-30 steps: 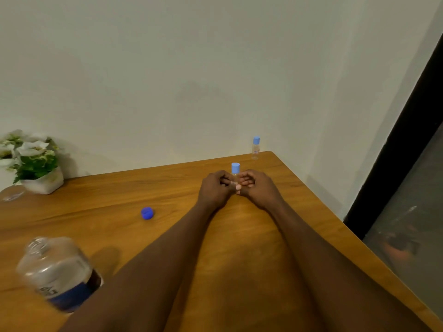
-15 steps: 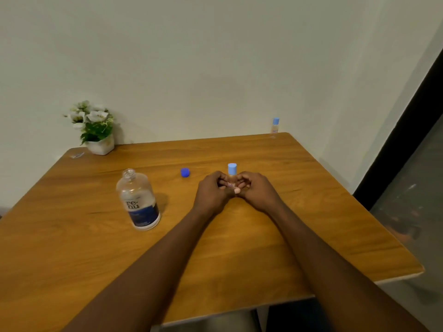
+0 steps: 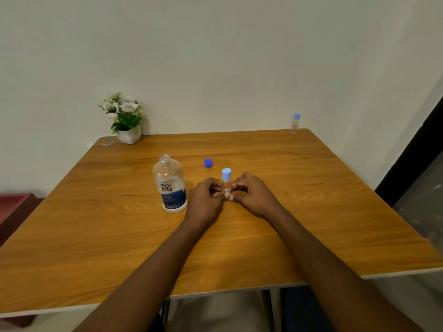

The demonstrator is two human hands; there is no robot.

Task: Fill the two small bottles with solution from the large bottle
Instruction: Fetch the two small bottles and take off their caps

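Note:
A small clear bottle with a light blue cap stands upright on the wooden table, near its middle. My left hand and my right hand both pinch its lower body from either side. The large clear bottle with a blue label stands uncapped just left of my left hand. Its dark blue cap lies on the table behind the small bottle. A second small bottle with a light blue cap stands at the far right corner by the wall.
A white pot of white flowers sits at the far left corner, with a small clear scrap beside it. A red-brown piece of furniture stands left of the table. A dark door frame runs along the right.
The view has pulled back and swung left, so the whole table now shows. My hands still hold the small bottle in about the same place on the table.

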